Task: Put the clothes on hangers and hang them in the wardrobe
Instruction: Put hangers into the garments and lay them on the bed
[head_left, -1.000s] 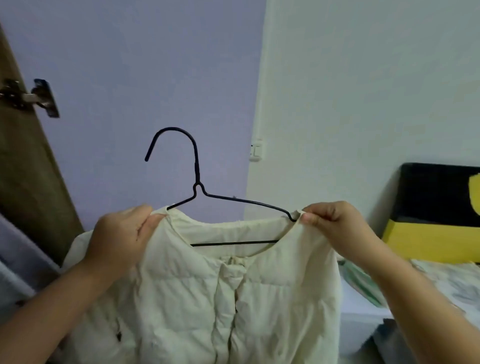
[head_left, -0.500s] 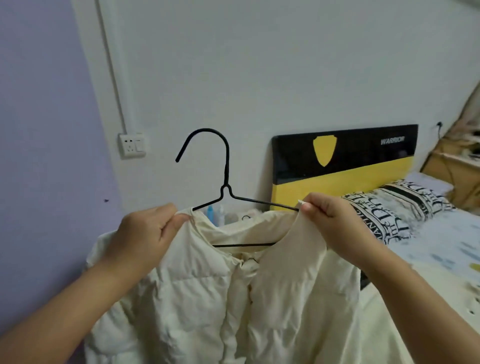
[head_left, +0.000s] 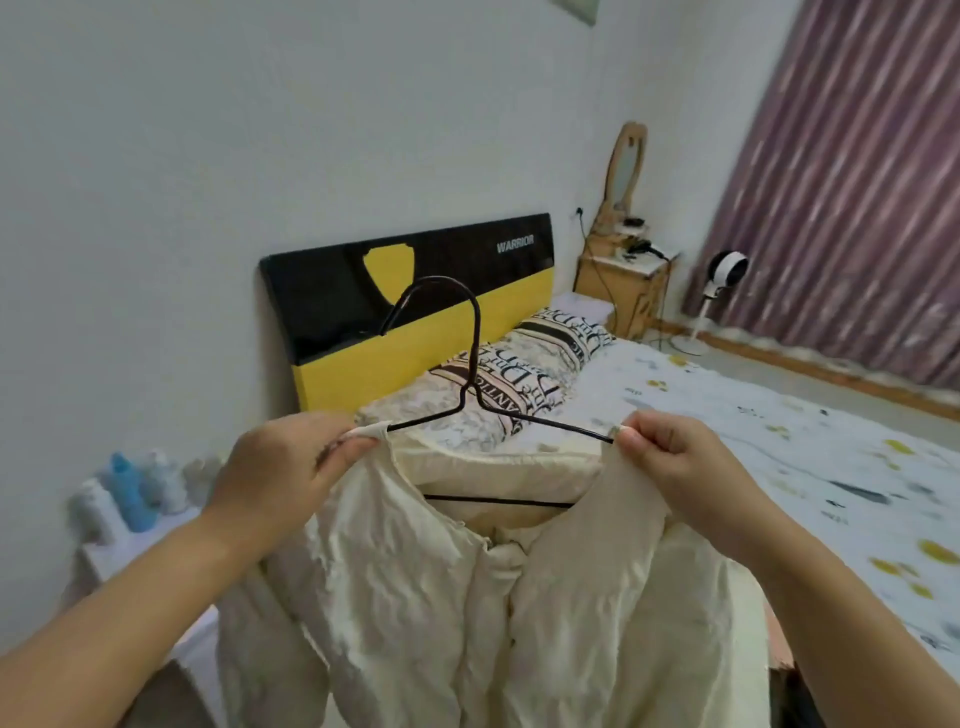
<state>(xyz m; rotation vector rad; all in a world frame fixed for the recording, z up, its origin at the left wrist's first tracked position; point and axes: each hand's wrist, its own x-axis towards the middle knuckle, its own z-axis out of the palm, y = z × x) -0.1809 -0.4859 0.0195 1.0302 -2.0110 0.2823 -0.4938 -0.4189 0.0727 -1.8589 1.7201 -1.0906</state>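
You hold one cream jacket (head_left: 467, 597) up over the bed (head_left: 753, 441), draped on one black wire hanger (head_left: 470, 384). Your left hand (head_left: 280, 473) pinches the jacket's left shoulder at the hanger's end, and your right hand (head_left: 675, 462) pinches the right shoulder likewise. One patterned pillow (head_left: 524, 374) lies beyond, before the black-and-yellow headboard (head_left: 332, 332).

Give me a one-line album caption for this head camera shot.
Both hands, left and right, hold a cream jacket on a black wire hanger above the bed.
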